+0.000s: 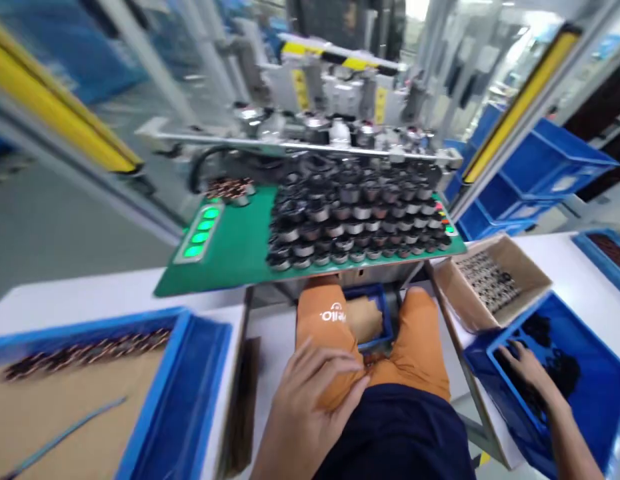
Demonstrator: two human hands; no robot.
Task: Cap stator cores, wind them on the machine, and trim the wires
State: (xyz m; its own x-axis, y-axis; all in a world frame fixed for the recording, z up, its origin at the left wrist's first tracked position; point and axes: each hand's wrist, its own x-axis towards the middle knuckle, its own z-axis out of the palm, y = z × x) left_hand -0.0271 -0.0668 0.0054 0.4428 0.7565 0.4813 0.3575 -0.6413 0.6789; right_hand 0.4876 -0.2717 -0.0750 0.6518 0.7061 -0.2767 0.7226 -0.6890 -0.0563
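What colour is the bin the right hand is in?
The bin is blue; head view.

orange trousers (pixel 423 340), white lettering (pixel 334 315) on one leg, navy top (pixel 395 440)

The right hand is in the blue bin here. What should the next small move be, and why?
Probably close the right hand on one of the dark parts: its fingers are down among them in the blue bin, while the left hand appears empty.
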